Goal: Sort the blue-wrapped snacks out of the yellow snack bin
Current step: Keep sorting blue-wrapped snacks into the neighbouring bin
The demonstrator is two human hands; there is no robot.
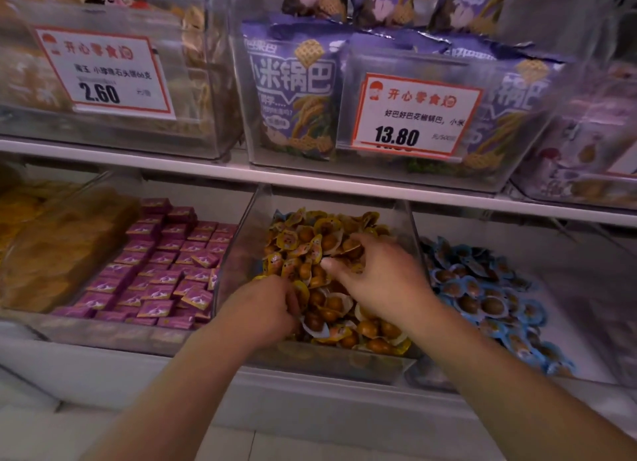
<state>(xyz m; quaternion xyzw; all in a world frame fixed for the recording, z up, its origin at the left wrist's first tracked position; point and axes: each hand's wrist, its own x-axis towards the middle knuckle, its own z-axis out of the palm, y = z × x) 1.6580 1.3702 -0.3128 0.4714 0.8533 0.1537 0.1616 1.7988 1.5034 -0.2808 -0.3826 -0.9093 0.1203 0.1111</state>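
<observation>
A: Any blue-wrapped snacks in the yellow snack bin (406,226) right now?

B: One blue edge shows at the bin's back left corner (278,215); anything else is likely buried under the yellow-wrapped snacks (310,246)

A: And the hands?

B: Left hand (263,309) is dug in near the front left corner, fingers curled into the pile; whether it pinches a packet I cannot tell. Right hand (375,274) lies on the heap toward the right wall, fingers curled over packets, thumb out to the left

A: So how to do it well?

B: Rake shallow layers aside, lift only blue ones, and carry them over the right wall into the blue snack bin (489,295) just beside

A: What gets in the way?

B: The shelf edge (310,179) overhangs the back, and the clear walls are high. Purple packets (165,264) fill the bin to the left; price tags (413,115) sit on the bins above
</observation>
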